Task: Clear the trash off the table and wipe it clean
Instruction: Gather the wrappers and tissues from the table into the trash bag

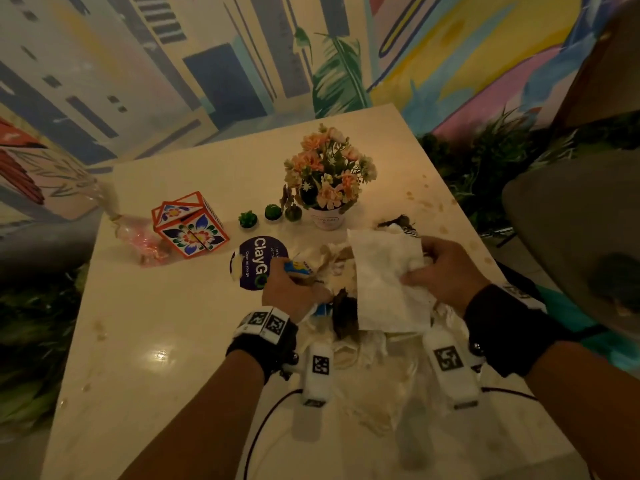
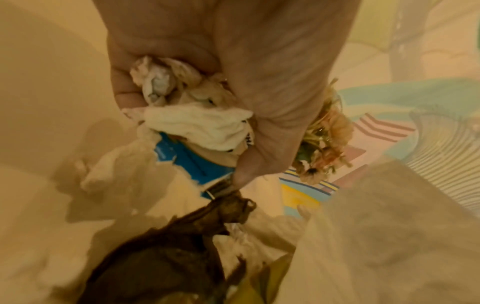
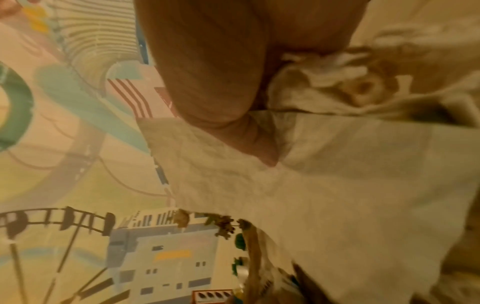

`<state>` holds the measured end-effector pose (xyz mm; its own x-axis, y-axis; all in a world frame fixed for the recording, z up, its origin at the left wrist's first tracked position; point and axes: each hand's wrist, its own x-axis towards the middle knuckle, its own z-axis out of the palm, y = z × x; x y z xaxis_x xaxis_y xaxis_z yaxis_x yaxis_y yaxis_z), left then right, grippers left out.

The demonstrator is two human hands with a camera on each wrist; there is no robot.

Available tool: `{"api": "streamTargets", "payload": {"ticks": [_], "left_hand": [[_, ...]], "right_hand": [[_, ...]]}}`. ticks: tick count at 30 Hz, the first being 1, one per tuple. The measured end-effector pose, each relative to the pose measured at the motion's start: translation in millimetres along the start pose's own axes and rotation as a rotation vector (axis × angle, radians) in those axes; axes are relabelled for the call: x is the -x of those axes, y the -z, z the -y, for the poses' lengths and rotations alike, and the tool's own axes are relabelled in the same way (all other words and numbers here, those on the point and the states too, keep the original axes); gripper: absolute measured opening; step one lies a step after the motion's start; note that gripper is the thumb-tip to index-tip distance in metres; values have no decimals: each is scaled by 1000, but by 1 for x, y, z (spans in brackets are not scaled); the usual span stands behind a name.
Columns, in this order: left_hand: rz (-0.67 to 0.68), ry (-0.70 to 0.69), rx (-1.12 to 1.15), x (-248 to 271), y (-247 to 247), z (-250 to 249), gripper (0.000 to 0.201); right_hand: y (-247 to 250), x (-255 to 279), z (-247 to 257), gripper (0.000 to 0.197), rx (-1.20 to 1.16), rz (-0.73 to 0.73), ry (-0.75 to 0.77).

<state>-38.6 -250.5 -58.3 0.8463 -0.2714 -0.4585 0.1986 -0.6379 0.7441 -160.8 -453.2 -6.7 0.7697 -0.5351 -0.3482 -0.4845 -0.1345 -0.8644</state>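
Note:
Both hands hold a bundle of trash above the cream table [image 1: 166, 341]. My left hand [image 1: 294, 292] grips crumpled stained napkins [image 2: 197, 125] together with a blue and white wrapper [image 2: 192, 162]; a dark brown wet wad [image 1: 346, 315] hangs below it. My right hand [image 1: 446, 271] grips a large white paper napkin [image 1: 384, 278] and more crumpled tissue [image 3: 324, 86], the thumb [image 3: 221, 92] pressed on the sheet. The napkin drapes over the middle of the bundle and hides what lies under it.
Behind the hands stand a flower pot [image 1: 327, 216], three tiny green plants [image 1: 248, 219], a patterned orange box [image 1: 190, 228], a round purple sign [image 1: 258, 265] and pink plastic wrap [image 1: 138, 237]. Brown spots [image 1: 426, 202] dot the table's right side. A grey chair [image 1: 571, 237] is at right.

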Motion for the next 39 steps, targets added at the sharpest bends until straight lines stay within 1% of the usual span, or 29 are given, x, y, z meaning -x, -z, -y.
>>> {"api": "streamTargets", "payload": {"ticks": [4,7,12,17,19,21,23,25,28,31,34,37,39], "left_hand": [[-26,-58,31,5,13,3,91],[-45,-84,68,11,19,0,93],[-67,-144,177,20,31,-6,80],[-58,-154,305,29,49,-10,86],[-67,-189,341,35,59,-14,79],[-70,-223,368,42,71,-18,78],[-59,-261,417,48,84,-22,74],[-46,-286,463,54,97,-23,73],[-66,-296,491,62,114,-16,82],[-89,-293,505,66,129,-3,84],[-109,-295,508,69,145,14,77],[-134,-251,522,68,166,35,66],[-160,-225,534,66,183,51,61]], "right_hand": [[4,5,29,44,-51,21,44],[3,6,44,45,-60,27,78],[-4,6,64,46,-91,17,139],[-15,0,85,48,-141,-16,217],[-17,-5,96,47,-120,-61,255],[-16,-9,108,45,-89,-92,307],[-14,-8,123,38,-100,-96,356],[-11,-6,136,40,-132,-105,378],[-12,-4,151,42,-146,-89,430],[-22,-4,156,39,-130,-64,443],[-40,-3,159,39,-127,-61,426],[-63,-2,161,39,-110,-59,401],[-84,3,164,41,-86,-44,405]]}}
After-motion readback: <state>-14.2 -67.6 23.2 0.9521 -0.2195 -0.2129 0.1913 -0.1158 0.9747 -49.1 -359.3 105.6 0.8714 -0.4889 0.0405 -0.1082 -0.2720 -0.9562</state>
